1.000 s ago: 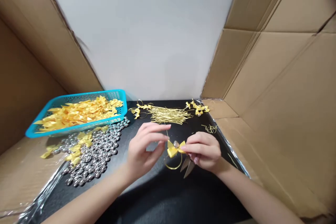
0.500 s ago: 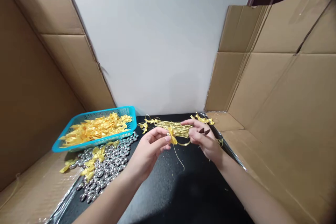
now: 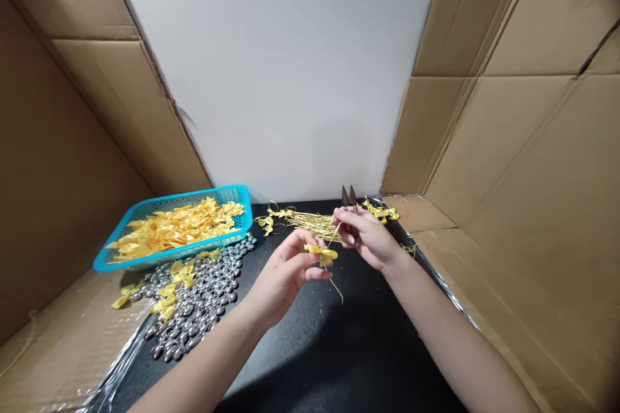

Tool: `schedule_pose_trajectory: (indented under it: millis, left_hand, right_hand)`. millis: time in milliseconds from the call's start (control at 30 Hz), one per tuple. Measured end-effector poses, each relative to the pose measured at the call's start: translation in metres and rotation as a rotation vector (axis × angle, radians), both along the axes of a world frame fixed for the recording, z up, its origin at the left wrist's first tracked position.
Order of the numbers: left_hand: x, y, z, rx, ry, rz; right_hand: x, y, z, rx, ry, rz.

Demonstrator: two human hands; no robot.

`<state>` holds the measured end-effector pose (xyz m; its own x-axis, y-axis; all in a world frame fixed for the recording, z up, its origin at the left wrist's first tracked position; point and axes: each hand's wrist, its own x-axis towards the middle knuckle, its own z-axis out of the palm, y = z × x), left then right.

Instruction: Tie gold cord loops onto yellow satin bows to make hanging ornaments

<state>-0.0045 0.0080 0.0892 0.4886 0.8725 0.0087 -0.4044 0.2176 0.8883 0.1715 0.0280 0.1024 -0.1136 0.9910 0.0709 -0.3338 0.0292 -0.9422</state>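
My left hand (image 3: 285, 274) pinches a small yellow ribbon bow (image 3: 320, 253) above the black tabletop (image 3: 339, 348). A thin gold wire (image 3: 334, 232) runs from the bow up to my right hand (image 3: 365, 235), and a loose end hangs below the bow. My right hand is closed around small scissors (image 3: 349, 197), whose dark tips point upward, and its fingers also pinch the wire. Both hands are raised just in front of a pile of gold wires (image 3: 314, 222).
A turquoise basket (image 3: 145, 255) of yellow bows stands at the left. Several silver beads (image 3: 194, 303) with a few loose bows lie in front of it. Finished bows (image 3: 380, 211) lie at the back right. Cardboard walls (image 3: 508, 174) enclose both sides.
The scissors in my right hand turned from pointing down to pointing up. Both hands lifted the bow away from the tabletop, and the wire is now drawn taut between them.
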Motion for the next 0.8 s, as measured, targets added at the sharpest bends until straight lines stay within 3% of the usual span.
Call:
schedule_pose_trajectory:
  millis: [167,333,433,567,800]
  left_hand:
    - [0.002,0.007,-0.008,0.058,0.009,-0.019]
    - [0.007,0.007,-0.012,-0.13,0.064,0.044]
    - [0.012,0.005,-0.017,-0.164,0.158,0.006]
    - [0.015,0.006,-0.027,-0.096,0.177,0.038]
    - [0.016,0.018,-0.045,-0.021,0.152,0.074]
  right_hand:
    - [-0.003,-0.003,0.011,0.08,-0.084,0.046]
    - [-0.003,-0.007,0.016,0.256,-0.336,0.1]
    - [-0.003,-0.006,0.009,0.241,-0.392,0.147]
    - [-0.004,-0.003,-0.002,0.178,-0.383,0.186]
    - [-0.005,0.016,-0.022,0.154,-0.522,0.081]
